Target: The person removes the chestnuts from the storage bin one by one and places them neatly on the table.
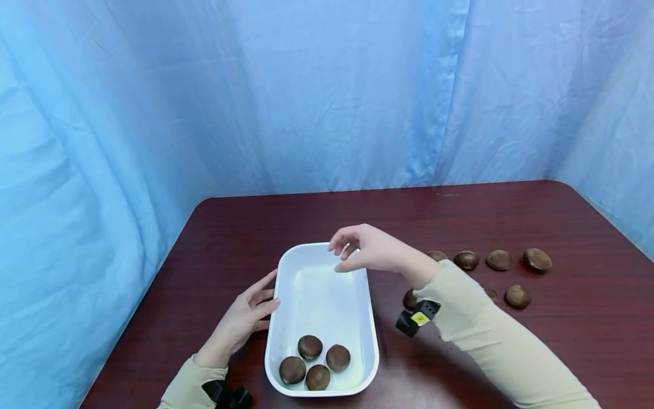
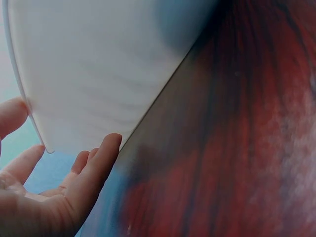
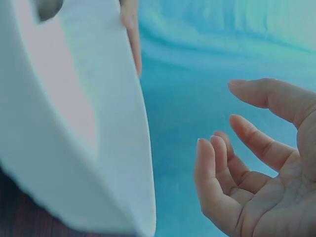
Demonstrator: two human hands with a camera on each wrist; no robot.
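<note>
The right hand (image 1: 370,250) hovers empty above the far end of the white tray (image 1: 286,267), fingers loosely spread and slightly curled. The left hand (image 1: 247,318) rests with straight fingers against the tray's left rim, gripping nothing. The tray is a smooth, glossy, round-cornered rectangle; its long axis runs from the person toward the blue curtain (image 1: 327,91). Four rounded brown chestnuts (image 1: 310,346) lie clustered at its near end. More loose chestnuts (image 1: 498,259) lie scattered on the dark red wood-grain table (image 1: 562,216), right of the tray.
</note>
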